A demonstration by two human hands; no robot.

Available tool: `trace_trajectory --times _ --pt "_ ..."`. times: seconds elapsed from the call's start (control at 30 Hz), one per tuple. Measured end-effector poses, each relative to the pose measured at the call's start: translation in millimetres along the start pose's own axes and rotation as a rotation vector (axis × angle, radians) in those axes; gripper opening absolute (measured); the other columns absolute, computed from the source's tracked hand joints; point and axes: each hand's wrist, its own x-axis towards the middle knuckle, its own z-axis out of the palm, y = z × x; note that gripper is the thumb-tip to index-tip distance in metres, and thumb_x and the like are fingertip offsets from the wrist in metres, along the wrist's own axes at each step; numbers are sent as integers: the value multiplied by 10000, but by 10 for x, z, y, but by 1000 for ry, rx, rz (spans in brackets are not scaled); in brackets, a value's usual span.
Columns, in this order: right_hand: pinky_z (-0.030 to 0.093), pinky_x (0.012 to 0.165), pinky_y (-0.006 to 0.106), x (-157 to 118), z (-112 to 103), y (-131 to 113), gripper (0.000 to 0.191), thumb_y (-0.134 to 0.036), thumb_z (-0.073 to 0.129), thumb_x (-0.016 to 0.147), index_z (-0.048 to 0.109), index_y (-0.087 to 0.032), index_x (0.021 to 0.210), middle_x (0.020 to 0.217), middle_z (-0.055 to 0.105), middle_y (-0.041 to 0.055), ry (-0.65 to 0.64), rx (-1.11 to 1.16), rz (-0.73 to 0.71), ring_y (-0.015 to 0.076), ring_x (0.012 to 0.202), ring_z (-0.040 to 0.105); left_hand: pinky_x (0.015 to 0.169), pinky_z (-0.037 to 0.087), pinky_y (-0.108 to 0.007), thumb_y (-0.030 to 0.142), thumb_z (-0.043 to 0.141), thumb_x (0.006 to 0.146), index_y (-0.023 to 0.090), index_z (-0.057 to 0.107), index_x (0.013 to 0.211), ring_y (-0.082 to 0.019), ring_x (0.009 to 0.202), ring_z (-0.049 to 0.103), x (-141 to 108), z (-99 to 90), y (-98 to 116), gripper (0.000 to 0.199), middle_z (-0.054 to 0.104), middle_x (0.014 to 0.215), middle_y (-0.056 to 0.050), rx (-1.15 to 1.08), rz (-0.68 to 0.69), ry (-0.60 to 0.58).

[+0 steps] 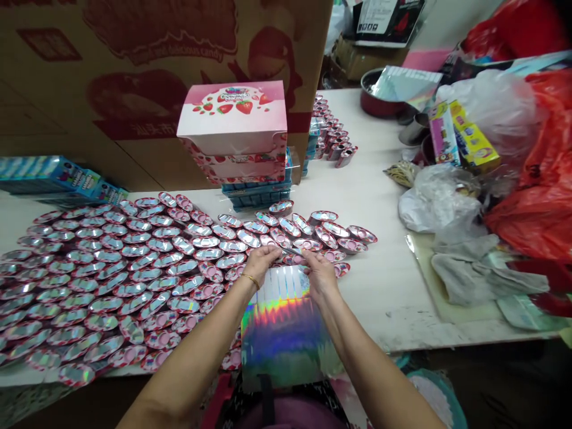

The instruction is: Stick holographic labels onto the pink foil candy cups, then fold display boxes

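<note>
My left hand (264,260) and my right hand (320,273) are both closed in a pinch at the far end of a shiny holographic sticker sheet (281,339). Between the fingertips is a small silvery sticker (290,250), one end in each hand. The sheet lies below the hands, toward my body, catching rainbow light. Just beyond my fingers stand oval pink-and-red containers (308,245). Many containers to the left (143,238) carry silvery labels on top, while some, such as a pink-topped container (129,356), show a bare round pink spot.
Behind the containers, strawberry-print boxes (232,128) are stacked on blue packs (257,196), before a large cardboard carton (134,71). More blue boxes (62,179) lie left. Plastic bags (438,196), a grey cloth (482,271) and a dark red pan (379,104) crowd the right side.
</note>
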Motion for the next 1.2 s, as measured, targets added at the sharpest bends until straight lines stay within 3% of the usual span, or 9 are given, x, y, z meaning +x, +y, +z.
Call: trace_trajectory --times 0.1,0.23,0.4,0.57,0.77,0.9,1.0,1.07,1.2 --pt "364 566 241 46 142 177 281 -408 656 589 634 -149 694 622 595 4 115 -136 -214 123 586 504 581 389 -233 410 647 612 140 613 622 -101 548 503 144 -122 51 272 581 568 2 163 9 29" --pt "365 670 278 177 371 354 240 -390 569 684 647 -162 673 672 605 23 358 -453 -484 162 685 511 611 378 -237 353 579 683 152 597 540 -119 610 497 453 -282 162 247 544 547 12 756 206 65" --pt "304 720 323 274 593 465 200 -321 504 747 648 -205 670 767 617 39 611 -840 -542 212 807 492 725 391 -260 315 541 736 154 653 626 -153 762 525 767 -292 275 224 592 702 -33 1198 383 96" --pt "283 732 347 290 675 536 177 -276 488 756 641 -207 699 803 599 58 658 -978 -556 235 846 462 767 403 -303 342 519 759 162 679 695 -206 848 532 852 -215 305 249 594 816 -79 1433 411 81" --pt "269 745 375 294 698 521 156 -279 500 760 620 -182 740 833 573 97 613 -1090 -566 260 872 427 792 410 -320 294 550 736 149 661 690 -219 850 539 918 -181 316 188 569 846 -92 1444 411 67" --pt "260 740 365 220 533 374 147 -240 498 773 615 -185 842 857 570 93 527 -1182 -676 253 875 415 782 414 -283 231 560 731 143 622 812 -179 840 531 920 -259 288 135 550 890 -75 1296 453 92" --pt "249 734 350 158 368 269 210 -182 471 799 633 -256 910 913 563 67 295 -1363 -855 230 882 407 796 394 -288 204 489 784 170 596 944 -175 896 507 808 -346 251 195 544 936 -68 1243 579 139" --pt "247 723 349 161 295 234 275 -167 465 808 619 -299 994 942 557 62 118 -1525 -920 220 875 407 809 368 -328 189 444 806 222 605 976 -200 947 481 709 -379 225 236 544 978 -64 1339 652 91" --pt "256 731 357 270 161 155 342 -143 458 810 590 -302 1082 953 562 72 -109 -1722 -943 217 884 421 767 330 -392 200 475 775 279 594 1049 -263 967 450 577 -357 218 310 527 1035 -83 1599 609 11"
